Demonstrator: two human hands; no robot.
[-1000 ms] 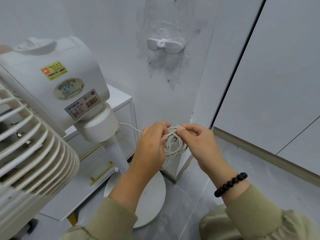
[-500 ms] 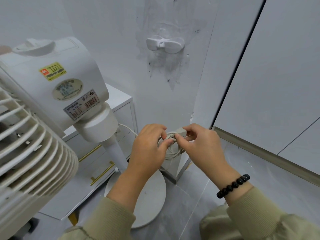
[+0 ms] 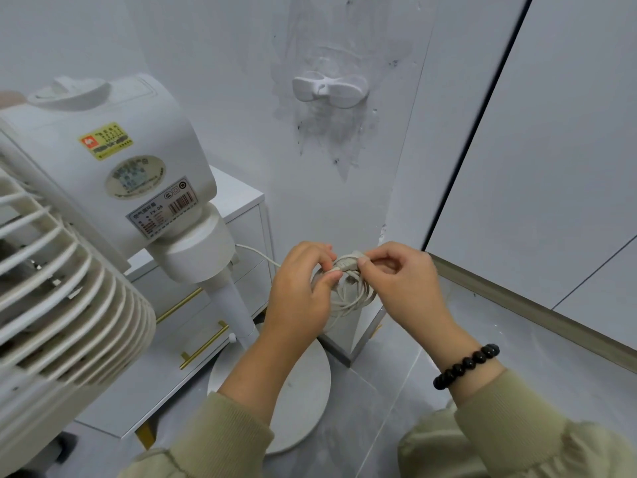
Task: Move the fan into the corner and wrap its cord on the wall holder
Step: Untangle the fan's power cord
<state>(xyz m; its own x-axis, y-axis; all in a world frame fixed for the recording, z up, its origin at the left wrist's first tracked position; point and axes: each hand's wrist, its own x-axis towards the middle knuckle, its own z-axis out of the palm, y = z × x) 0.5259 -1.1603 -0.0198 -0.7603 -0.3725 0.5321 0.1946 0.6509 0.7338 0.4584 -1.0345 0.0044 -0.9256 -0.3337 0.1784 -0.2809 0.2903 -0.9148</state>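
Note:
A white pedestal fan [image 3: 113, 188] stands at the left, its grille close to the camera and its round base [image 3: 303, 401] on the floor under my arms. Its white cord [image 3: 351, 291] runs from the fan neck into a small coiled bundle held between both hands. My left hand [image 3: 300, 291] grips the coil's left side. My right hand [image 3: 403, 281] pinches the plug end at the top of the coil. A white bow-shaped wall holder [image 3: 329, 93] is fixed to the wall above, bare, well apart from the hands.
A white drawer cabinet [image 3: 241, 201] with gold handles stands behind the fan against the wall. A projecting wall corner [image 3: 365, 332] sits just behind the coil. Grey skirting [image 3: 517, 305] and white panels run along the right. A dark bead bracelet [image 3: 465, 365] is on the right wrist.
The hands have stayed in place below the holder while working the coil; the right fingers have shifted onto the plug end and the loops hang a little looser.

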